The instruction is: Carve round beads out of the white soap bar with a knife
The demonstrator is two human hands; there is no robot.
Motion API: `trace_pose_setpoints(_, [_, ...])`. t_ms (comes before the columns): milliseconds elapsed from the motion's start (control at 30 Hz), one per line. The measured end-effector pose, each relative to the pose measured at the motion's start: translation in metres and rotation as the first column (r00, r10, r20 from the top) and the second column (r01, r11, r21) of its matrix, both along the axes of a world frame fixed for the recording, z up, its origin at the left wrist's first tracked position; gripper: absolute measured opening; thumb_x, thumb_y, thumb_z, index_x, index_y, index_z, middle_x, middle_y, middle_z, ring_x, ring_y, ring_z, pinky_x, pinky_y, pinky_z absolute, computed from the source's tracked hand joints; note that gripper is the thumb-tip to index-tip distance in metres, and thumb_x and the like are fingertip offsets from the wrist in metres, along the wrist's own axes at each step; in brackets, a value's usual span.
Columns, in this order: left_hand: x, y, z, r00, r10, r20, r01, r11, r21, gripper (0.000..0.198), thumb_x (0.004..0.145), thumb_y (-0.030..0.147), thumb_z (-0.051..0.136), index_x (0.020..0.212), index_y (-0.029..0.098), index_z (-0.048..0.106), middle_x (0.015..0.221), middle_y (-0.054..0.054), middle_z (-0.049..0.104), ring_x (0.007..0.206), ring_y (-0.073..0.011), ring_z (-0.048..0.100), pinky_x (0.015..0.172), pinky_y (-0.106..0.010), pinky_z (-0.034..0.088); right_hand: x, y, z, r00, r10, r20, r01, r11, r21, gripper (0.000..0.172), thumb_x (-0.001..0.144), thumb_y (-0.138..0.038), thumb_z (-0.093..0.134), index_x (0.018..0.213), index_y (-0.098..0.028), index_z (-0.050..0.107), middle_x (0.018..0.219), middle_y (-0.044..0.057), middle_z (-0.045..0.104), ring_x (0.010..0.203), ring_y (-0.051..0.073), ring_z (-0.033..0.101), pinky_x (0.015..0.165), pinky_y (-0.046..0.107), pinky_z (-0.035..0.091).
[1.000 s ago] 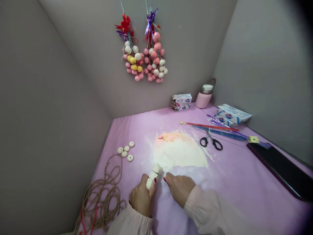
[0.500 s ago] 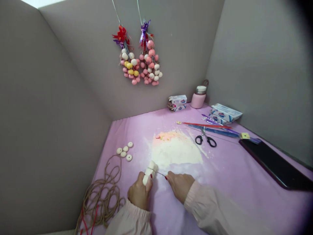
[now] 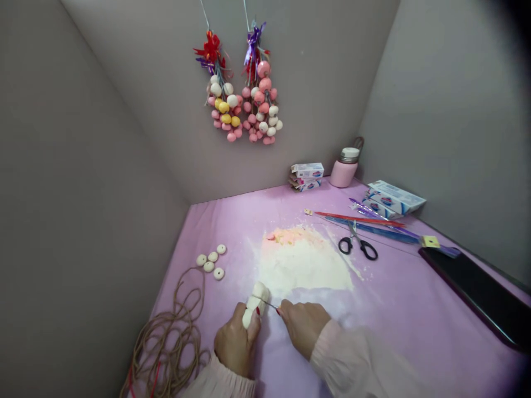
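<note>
My left hand (image 3: 235, 342) is closed around the lower end of a white soap-like bar (image 3: 256, 298), which sticks up and away from me. My right hand (image 3: 302, 325) is closed in a pinch on a thin blade or wire (image 3: 269, 304) whose tip meets the bar at a groove near its upper end. Both hands rest low on the pink tablecloth (image 3: 394, 309), just in front of a heap of white and pinkish shavings (image 3: 305, 260).
Several white beads (image 3: 211, 260) and a coil of brown cord (image 3: 170, 337) lie to the left. Black scissors (image 3: 357, 245), red and blue strips (image 3: 365, 222), small boxes (image 3: 394, 198), a pink bottle (image 3: 344, 167) and a dark tray (image 3: 481, 293) sit right. Bead clusters (image 3: 243, 102) hang on the wall.
The hands have kept their grip on the bar and the thin blade, shifting only slightly. The camera view has swayed a little.
</note>
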State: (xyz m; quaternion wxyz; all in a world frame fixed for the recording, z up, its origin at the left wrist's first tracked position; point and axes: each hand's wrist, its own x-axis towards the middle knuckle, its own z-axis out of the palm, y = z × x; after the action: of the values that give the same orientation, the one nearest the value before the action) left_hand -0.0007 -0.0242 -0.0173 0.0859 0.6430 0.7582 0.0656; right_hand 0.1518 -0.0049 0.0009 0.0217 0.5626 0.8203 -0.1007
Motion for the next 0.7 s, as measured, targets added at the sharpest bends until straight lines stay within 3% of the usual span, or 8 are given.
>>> trace_pose_setpoints(267, [0.002, 0.001, 0.004, 1.000, 0.008, -0.020, -0.008, 1.000, -0.023, 0.026, 0.079, 0.041, 0.027, 0.076, 0.024, 0.047, 0.056, -0.001, 0.061, 0.052, -0.0169, 0.057, 0.043, -0.023, 0.017, -0.002, -0.003, 0.000, 0.998, 0.018, 0.053, -0.019, 1.000, 0.020, 0.034, 0.084, -0.028, 0.020, 0.077, -0.018, 0.051, 0.061, 0.007, 0.060, 0.059, 0.020, 0.058, 0.046, 0.027, 0.033])
trace_pose_setpoints(533, [0.003, -0.003, 0.005, 1.000, -0.012, -0.026, 0.012, 1.000, 0.028, 0.025, 0.078, 0.040, 0.028, 0.076, 0.023, 0.047, 0.056, 0.000, 0.061, 0.051, -0.0145, 0.056, 0.042, -0.023, 0.017, 0.014, -0.019, -0.004, 0.992, -0.120, -0.030, 0.120, 0.993, 0.018, 0.025, 0.083, -0.031, 0.019, 0.084, -0.021, 0.042, 0.065, 0.001, 0.059, 0.052, 0.018, 0.056, 0.041, 0.025, 0.021])
trace_pose_setpoints(700, [0.004, -0.007, 0.006, 0.998, -0.051, -0.033, 0.053, 0.996, 0.068, 0.022, 0.076, 0.039, 0.032, 0.075, 0.022, 0.047, 0.054, 0.001, 0.061, 0.049, -0.0136, 0.056, 0.041, -0.023, 0.017, 0.013, -0.022, 0.000, 0.998, -0.047, -0.048, 0.048, 0.998, 0.034, 0.017, 0.081, -0.022, 0.026, 0.083, -0.023, 0.043, 0.075, -0.001, 0.056, 0.059, 0.014, 0.055, 0.042, 0.025, 0.017])
